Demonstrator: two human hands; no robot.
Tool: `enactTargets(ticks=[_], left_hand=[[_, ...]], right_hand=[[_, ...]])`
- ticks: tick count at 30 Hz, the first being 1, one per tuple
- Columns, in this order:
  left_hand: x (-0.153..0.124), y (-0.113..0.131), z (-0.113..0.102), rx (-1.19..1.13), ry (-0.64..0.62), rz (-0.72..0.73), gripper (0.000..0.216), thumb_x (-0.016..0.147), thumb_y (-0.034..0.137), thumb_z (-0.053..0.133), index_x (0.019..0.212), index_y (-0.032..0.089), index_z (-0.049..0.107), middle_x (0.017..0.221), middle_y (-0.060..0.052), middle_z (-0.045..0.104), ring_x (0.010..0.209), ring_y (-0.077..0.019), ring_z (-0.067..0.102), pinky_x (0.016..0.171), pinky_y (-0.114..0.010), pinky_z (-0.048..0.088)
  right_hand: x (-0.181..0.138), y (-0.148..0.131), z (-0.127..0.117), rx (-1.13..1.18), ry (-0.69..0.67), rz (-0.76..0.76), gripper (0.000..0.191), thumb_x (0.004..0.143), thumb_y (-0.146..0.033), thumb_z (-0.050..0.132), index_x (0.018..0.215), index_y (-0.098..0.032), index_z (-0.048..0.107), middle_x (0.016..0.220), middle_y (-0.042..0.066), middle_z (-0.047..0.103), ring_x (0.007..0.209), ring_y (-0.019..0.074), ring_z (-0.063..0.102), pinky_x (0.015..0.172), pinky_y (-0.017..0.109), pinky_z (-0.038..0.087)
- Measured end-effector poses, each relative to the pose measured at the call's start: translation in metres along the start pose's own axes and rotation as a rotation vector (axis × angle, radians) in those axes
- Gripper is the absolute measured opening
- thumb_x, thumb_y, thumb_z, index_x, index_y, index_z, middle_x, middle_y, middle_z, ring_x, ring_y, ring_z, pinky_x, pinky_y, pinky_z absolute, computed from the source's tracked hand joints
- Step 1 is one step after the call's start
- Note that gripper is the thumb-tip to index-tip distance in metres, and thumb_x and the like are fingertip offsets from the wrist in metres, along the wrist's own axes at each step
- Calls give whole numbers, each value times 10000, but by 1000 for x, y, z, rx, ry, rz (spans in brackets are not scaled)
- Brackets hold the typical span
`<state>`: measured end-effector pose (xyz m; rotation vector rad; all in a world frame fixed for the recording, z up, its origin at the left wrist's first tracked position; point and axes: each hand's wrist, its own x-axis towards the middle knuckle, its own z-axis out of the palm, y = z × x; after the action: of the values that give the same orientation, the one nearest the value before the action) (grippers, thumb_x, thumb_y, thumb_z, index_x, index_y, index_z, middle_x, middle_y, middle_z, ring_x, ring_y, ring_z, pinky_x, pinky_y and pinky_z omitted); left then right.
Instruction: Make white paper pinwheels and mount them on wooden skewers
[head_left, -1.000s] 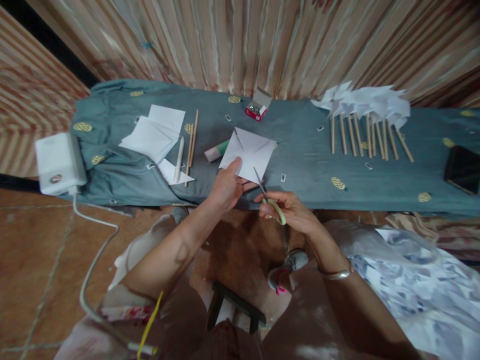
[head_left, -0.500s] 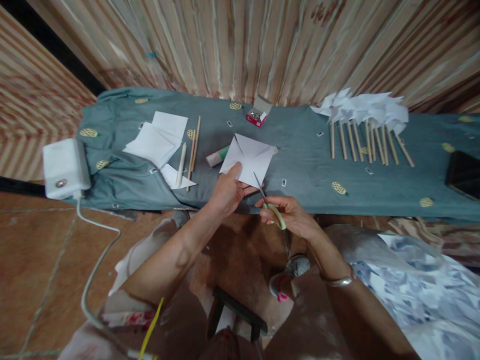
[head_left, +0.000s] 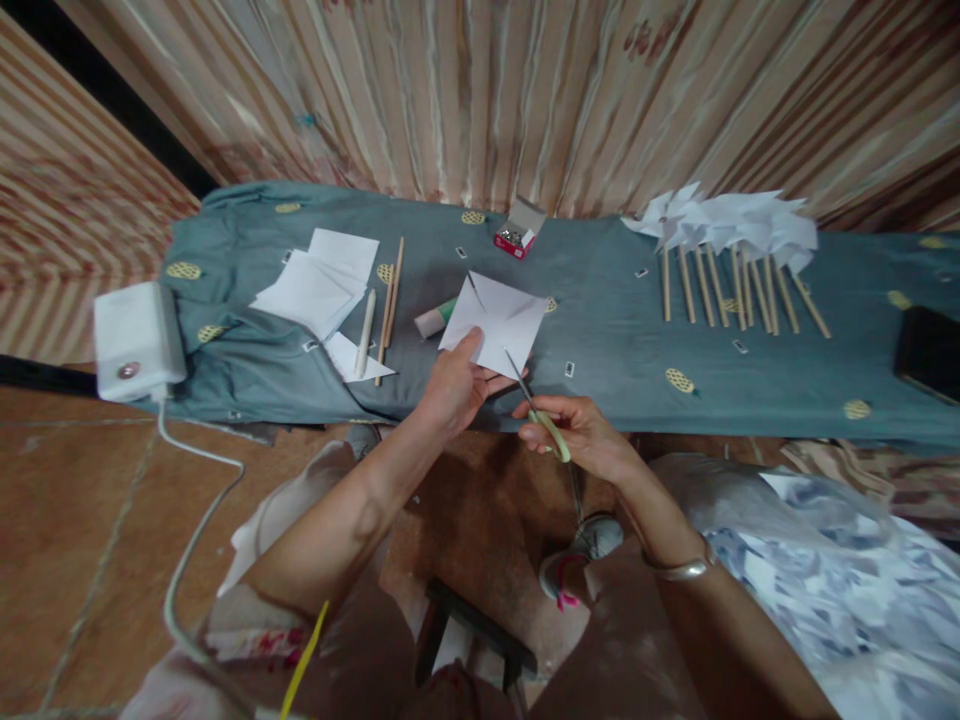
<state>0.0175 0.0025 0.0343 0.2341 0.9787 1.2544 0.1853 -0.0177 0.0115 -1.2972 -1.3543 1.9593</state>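
My left hand (head_left: pixel 454 385) pinches a white square of paper (head_left: pixel 501 312), thumb on top and fingers beneath. Slits run inward from the paper's corners. In my right hand (head_left: pixel 574 432) is a pair of scissors (head_left: pixel 551 434) with pale green handles, its blades at the paper's near right corner. Behind the paper's left edge a glue stick (head_left: pixel 433 320) with a green label is partly hidden. Farther left lie thin wooden sticks (head_left: pixel 390 305), a white pen-like stick (head_left: pixel 365 335) and a stack of white paper squares (head_left: pixel 307 290).
A small red box (head_left: pixel 514 238) of metal pins stands open at the back. Several white paper pinwheels (head_left: pixel 739 225) on sticks lie to the right. A dark phone-like object (head_left: pixel 930 350) is at the far right. A white box (head_left: pixel 139 340) with a cable sits at the left end.
The scissor blades look more closed on the paper's near corner. The view has shifted very slightly; both hands are otherwise almost unmoved.
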Motion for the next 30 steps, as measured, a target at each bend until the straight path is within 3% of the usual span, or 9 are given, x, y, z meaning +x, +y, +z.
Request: enactTargets(ticks=[8,16,30], left_hand=[[-3,2,3,0,12,-2,320,973,232,430,1222,91,571,980,-144,742,879,-253,736,943,-516,533],[-5,-3,2,5,-11,-34,278,965,235,453,1145,84,600,869,-111,751,840,-230,737,934,-478,549],[-5,-1,2,-2,-22,-33,286,975,243,437,1160,92,593,913,-131,755,904,-245,735,977,-503,514]], right_hand=[[1,-1,1,-8,26,6,494,512,-511,869,800,-164,668,541,-58,577,492,62,489,499,212,384],[1,3,0,-35,17,-27,485,570,-540,838,834,-170,667,566,-54,572,509,69,492,506,215,394],[2,-1,2,9,57,-12,496,487,-521,877,764,-171,660,511,-68,553,467,62,478,474,217,389]])
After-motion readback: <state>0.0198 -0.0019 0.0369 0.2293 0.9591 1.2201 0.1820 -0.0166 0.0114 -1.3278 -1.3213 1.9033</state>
